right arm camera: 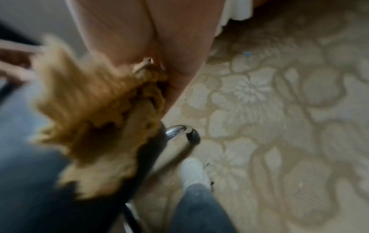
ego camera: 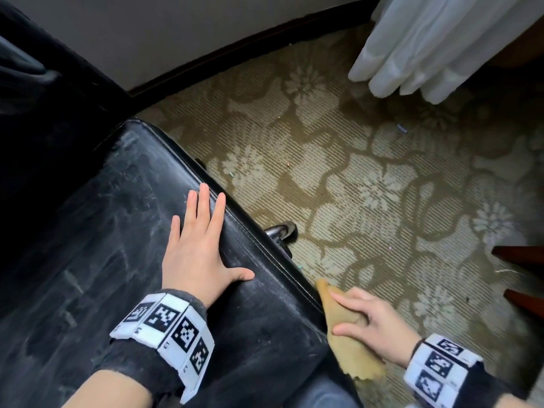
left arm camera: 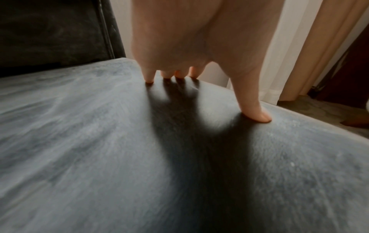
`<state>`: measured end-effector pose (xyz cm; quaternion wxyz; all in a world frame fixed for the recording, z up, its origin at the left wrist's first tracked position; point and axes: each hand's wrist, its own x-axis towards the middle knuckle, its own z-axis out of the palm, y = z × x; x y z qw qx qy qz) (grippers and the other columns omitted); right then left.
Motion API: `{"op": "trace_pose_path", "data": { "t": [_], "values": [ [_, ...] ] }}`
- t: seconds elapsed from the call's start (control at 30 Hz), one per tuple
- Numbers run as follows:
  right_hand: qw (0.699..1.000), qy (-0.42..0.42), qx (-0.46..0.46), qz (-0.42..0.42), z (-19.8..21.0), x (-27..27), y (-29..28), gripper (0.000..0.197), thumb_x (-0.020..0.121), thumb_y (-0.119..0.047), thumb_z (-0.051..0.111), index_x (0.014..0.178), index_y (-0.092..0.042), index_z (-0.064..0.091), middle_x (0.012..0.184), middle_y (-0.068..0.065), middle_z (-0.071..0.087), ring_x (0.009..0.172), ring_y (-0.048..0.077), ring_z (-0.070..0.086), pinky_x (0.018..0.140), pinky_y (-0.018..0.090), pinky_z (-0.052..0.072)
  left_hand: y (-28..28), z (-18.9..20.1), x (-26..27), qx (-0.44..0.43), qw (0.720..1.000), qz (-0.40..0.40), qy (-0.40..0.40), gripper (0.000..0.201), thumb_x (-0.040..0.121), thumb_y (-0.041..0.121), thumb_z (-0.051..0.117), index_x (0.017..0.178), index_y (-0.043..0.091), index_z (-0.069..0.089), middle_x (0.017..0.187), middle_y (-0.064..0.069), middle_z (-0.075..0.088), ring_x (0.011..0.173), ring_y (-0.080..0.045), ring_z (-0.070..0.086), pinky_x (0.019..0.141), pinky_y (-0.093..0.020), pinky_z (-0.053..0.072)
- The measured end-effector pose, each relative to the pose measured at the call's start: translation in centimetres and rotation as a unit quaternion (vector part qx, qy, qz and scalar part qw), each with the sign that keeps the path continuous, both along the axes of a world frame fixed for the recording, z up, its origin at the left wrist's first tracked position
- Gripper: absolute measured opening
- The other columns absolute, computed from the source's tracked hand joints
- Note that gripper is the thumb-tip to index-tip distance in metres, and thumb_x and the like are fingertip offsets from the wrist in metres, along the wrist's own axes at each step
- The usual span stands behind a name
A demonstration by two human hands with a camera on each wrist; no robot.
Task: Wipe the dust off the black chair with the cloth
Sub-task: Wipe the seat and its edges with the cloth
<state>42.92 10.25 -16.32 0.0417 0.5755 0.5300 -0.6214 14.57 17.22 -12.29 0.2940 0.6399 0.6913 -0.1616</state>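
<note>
The black chair [ego camera: 117, 231] fills the left of the head view, its leather seat [left arm camera: 99, 157] streaked with grey dust. My left hand [ego camera: 200, 245] lies flat on the seat near its right edge, fingers straight and spread, thumb [left arm camera: 257, 113] pressing the leather. My right hand [ego camera: 374, 322] holds a tan cloth [ego camera: 350, 343] against the seat's right side edge, fingers curled round its folds. In the right wrist view the cloth [right arm camera: 95, 118] is blurred and hangs over the seat's edge.
Patterned beige carpet [ego camera: 382, 187] spreads to the right with small bits of litter. A chrome chair leg with castor [ego camera: 282, 231] sticks out below the seat. White curtain [ego camera: 441, 48] hangs at top right; dark wooden furniture legs [ego camera: 521, 254] at right. My shoe [right arm camera: 193, 171] stands near the base.
</note>
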Motion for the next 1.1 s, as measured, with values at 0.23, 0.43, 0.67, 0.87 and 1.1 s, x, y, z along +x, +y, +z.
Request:
{"op": "trace_pose_path", "data": {
  "t": [0.23,0.43,0.67,0.87,1.1],
  "values": [
    [0.993,-0.040,-0.011,0.113,-1.2,0.5,1.4,0.058,0.079,-0.025,0.070,0.133,-0.019,0.048,0.087,-0.018,0.049,0.081,-0.014,0.050,0.082,0.005,0.039,0.0,-0.1,0.0,0.009,1.000,0.006,-0.009,0.132,0.057,0.068,0.069,0.145,0.024,-0.020,0.140,0.006,-0.041,0.135,-0.011,-0.031,0.117,-0.038,-0.004],
    [0.978,-0.102,0.021,0.182,-1.2,-1.1,6.4,0.057,0.087,-0.025,0.060,0.137,-0.027,0.035,0.107,-0.019,0.043,0.106,0.004,0.046,0.107,0.026,0.038,-0.1,-0.1,-0.3,0.031,1.000,0.001,-0.003,0.131,0.058,0.074,0.063,0.138,0.026,-0.029,0.141,0.005,-0.041,0.134,-0.010,-0.032,0.118,-0.036,-0.004],
    [0.959,0.037,0.228,0.165,2.5,-14.4,15.4,0.055,0.088,-0.032,0.059,0.139,-0.027,0.040,0.098,0.004,0.046,0.091,0.011,0.046,0.076,0.015,0.030,-1.3,0.4,-3.2,0.066,0.989,0.125,0.028,0.131,0.056,0.079,0.056,0.146,0.017,-0.015,0.152,-0.004,-0.027,0.142,-0.018,-0.020,0.117,-0.039,0.000],
    [0.914,-0.038,0.266,0.303,3.7,-17.9,15.5,0.048,0.092,-0.028,0.054,0.139,-0.025,0.042,0.093,-0.002,0.033,0.101,0.025,0.051,0.087,0.028,0.036,-1.2,0.1,-4.3,0.042,0.993,0.110,0.013,0.124,0.065,0.075,0.055,0.143,0.021,-0.024,0.141,0.001,-0.039,0.141,-0.017,-0.026,0.118,-0.037,-0.001],
    [0.903,-0.065,0.341,0.254,5.2,-27.3,22.3,0.039,0.092,-0.027,0.053,0.130,-0.018,0.052,0.112,0.015,0.045,0.107,0.035,0.052,0.094,0.035,0.042,-1.7,0.5,-8.3,0.065,0.982,0.172,0.048,0.122,0.068,0.070,0.059,0.144,0.021,-0.023,0.145,0.002,-0.037,0.140,-0.013,-0.026,0.117,-0.035,-0.004]
  ]
}}
